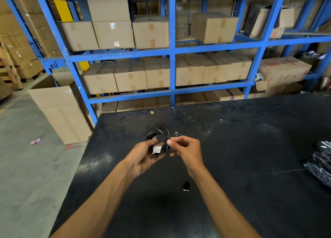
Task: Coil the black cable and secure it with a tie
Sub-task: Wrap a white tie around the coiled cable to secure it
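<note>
Both hands up over the black table [232,148], about mid-frame. Left hand [143,157] palm up, fingers curled round the bottom of the cable [158,136], thumb on top of it. Cable is already in a round coil, black with light streaks, held above the table, loop standing up past the fingers. White tag [156,149] sits on the coil at the lower side, against the left fingers; can't tell if it's a tie or a label. Right hand [186,148] just beside the coil on its right edge, thumb and forefinger pinched together at the coil's side, other fingers loosely curled. What exactly is pinched is too small to tell: cable strand or a thin tie.

Small black piece [186,185] with a white edge lies on the table between the forearms, well apart from the coil. Pile of black bags [320,162] at the table's right edge. Behind the table, blue rack [172,49] full of boxes [114,35]. Flattened carton [60,112] leans by the rack on the left. Small pink scrap [36,141] on the floor [26,175].
</note>
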{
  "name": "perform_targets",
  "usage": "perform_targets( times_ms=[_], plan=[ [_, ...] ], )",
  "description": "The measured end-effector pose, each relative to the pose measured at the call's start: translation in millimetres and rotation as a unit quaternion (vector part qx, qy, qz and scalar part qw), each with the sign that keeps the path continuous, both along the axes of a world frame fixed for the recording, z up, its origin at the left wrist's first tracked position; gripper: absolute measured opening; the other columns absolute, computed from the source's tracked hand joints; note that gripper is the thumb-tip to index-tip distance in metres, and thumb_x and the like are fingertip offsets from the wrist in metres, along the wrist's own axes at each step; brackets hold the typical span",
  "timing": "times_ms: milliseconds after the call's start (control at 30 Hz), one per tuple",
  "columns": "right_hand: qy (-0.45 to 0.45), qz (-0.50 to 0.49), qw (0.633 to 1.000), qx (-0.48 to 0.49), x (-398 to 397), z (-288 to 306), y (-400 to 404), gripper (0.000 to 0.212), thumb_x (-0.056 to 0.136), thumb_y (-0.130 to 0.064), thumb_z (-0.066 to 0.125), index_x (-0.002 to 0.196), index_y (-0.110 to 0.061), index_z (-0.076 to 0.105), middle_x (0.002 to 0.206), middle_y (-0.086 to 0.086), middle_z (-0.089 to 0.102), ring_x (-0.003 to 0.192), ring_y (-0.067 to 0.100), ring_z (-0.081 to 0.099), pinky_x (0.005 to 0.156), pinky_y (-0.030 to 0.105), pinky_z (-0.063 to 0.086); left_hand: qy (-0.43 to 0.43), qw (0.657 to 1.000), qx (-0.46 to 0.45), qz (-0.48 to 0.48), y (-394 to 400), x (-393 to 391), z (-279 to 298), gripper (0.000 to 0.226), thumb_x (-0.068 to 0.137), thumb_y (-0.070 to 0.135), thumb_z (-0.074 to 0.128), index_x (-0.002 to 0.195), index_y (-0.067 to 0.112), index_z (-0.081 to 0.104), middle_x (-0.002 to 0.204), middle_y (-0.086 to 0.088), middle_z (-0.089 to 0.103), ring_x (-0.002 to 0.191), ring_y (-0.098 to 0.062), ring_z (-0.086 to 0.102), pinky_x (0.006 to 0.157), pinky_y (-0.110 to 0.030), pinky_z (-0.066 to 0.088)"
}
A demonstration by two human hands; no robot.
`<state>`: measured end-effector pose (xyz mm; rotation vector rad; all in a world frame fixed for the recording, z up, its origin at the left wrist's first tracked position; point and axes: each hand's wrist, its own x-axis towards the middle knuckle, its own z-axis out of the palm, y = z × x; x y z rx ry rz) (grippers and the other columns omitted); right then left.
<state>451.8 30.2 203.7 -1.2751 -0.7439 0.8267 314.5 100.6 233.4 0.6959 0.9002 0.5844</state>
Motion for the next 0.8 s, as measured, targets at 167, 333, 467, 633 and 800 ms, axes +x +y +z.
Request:
perform_targets(
  times_ms=[167,333,467,633,800],
  plan=[
    [0.090,-0.001,0.994,0.055,1,0,3,0.008,0.083,0.000,0.075,0.083,-0.008,0.074,0.081,0.002,0.077,0.082,0.014,0.074,0.070,0.022,0.058,0.050,0.995,0.073,-0.045,-4,1,2,0.025,0.099,0.039,0.045,0.089,0.021,0.060,0.089,0.002,0.074,0.082,-0.013,0.063,0.073,-0.034,0.043],
    [0.154,0.023,0.984,0.087,13,3,5,0.017,0.082,0.002,0.074,0.091,-0.009,0.065,0.080,0.006,0.075,0.078,0.022,0.074,0.067,0.027,0.060,0.205,0.946,0.230,-0.105,-6,-1,4,0.034,0.099,0.049,0.039,0.112,0.031,0.065,0.119,0.012,0.059,0.101,-0.006,0.054,0.080,-0.030,0.038],
    [0.204,0.096,0.971,0.080,26,10,7,0.030,0.082,0.003,0.072,0.095,-0.014,0.051,0.085,0.013,0.075,0.075,0.027,0.075,0.067,0.032,0.061,0.205,0.916,0.317,-0.138,3,-9,11,0.028,0.101,0.043,0.042,0.117,0.033,0.062,0.119,0.010,0.065,0.116,-0.014,0.056,0.084,-0.030,0.045],
    [0.225,0.186,0.955,0.046,37,14,9,0.037,0.075,-0.001,0.076,0.094,-0.016,0.046,0.086,0.014,0.075,0.073,0.029,0.074,0.068,0.033,0.061,0.097,0.889,0.431,-0.122,10,-11,14,0.031,0.102,0.023,0.044,0.132,0.026,0.054,0.113,-0.010,0.070,0.105,-0.015,0.067,0.091,-0.027,0.053],
    [0.197,0.199,0.960,-0.002,45,18,17,0.030,0.076,-0.004,0.076,0.099,-0.012,0.060,0.085,0.011,0.075,0.071,0.021,0.073,0.067,0.029,0.060,0.011,0.944,0.321,-0.079,12,-5,3,0.031,0.099,0.019,0.052,0.128,0.016,0.063,0.111,-0.006,0.074,0.089,-0.013,0.070,0.084,-0.027,0.055]
  ],
)
